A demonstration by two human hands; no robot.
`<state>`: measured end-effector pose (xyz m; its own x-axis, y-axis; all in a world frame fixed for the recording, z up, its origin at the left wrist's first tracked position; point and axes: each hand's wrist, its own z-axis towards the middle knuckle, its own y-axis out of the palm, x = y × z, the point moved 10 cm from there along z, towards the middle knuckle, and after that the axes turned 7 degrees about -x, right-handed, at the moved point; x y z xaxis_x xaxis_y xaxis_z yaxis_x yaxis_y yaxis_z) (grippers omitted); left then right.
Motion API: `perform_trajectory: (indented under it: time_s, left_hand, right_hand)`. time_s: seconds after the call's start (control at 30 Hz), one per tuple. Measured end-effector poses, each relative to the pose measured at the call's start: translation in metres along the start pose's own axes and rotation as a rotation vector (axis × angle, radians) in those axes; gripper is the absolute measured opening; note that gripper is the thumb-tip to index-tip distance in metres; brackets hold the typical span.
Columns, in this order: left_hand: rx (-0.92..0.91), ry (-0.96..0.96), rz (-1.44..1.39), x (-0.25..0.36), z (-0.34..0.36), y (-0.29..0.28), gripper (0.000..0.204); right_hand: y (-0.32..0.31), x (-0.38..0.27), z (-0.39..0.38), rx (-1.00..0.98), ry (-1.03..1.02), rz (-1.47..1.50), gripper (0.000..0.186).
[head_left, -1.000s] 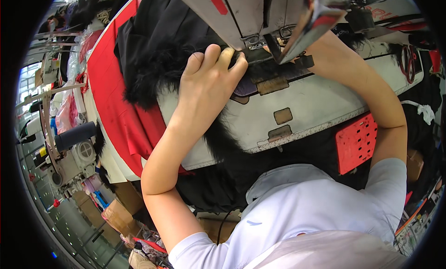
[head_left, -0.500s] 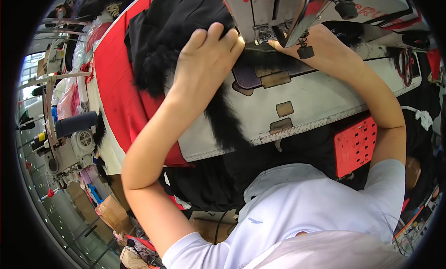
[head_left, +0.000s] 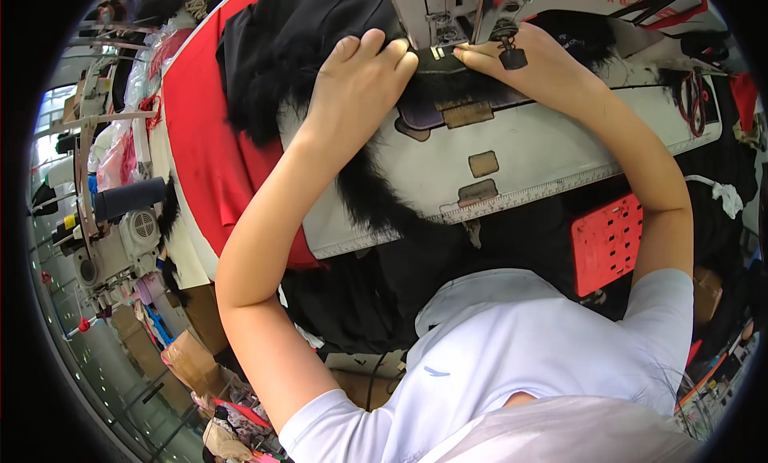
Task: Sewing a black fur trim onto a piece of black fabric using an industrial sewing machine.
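In the upper middle of the frame, the two hands come close to the presser area of a sewing machine (head_left: pixel 440 19), one at each side of it. The left arm is bent at the elbow in the lower left, and its forearm goes up toward the upper middle. The left hand (head_left: pixel 358 83) has its back turned to the camera, with the fingers bent forward onto the black fabric (head_left: pixel 320 11), just left of the presser area. The right elbow bends outward at the right side, and the forearm leans to the upper left. The right hand (head_left: pixel 544 63) has the thumb stretched leftward, its tip near the presser area. Whether each hand pinches the fabric or only presses it, I cannot tell.

The black fabric lies in the upper left and upper middle, with black fur (head_left: pixel 268 103) along it. A dark fur strip (head_left: pixel 368 195) hangs below the left hand across the pale table (head_left: pixel 560 139). Red cloth (head_left: pixel 204 167) lies at the left.
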<state>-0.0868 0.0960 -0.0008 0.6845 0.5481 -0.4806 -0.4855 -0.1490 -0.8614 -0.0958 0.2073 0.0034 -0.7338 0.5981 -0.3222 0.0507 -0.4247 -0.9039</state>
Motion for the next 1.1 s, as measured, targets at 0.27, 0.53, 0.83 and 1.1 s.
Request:
perform_trajectory:
  time_s: [0.27, 0.53, 0.83, 1.1]
  left_hand:
    - [-0.028, 0.024, -0.126, 0.010, -0.006, -0.005, 0.013]
    - [-0.049, -0.065, -0.047, 0.007, -0.005, -0.001, 0.029]
    - [-0.109, -0.103, -0.073, 0.003, -0.003, 0.005, 0.038]
    - [-0.212, -0.106, -0.103, 0.002, -0.001, 0.005, 0.037]
  right_hand:
    - [0.019, -0.014, -0.009, -0.129, -0.199, -0.559, 0.027]
    - [0.013, -0.023, -0.013, -0.146, -0.226, -0.488, 0.028]
    - [-0.004, -0.018, -0.010, 0.103, -0.166, -0.255, 0.019]
    - [0.014, -0.026, -0.016, -0.105, -0.165, -0.540, 0.028]
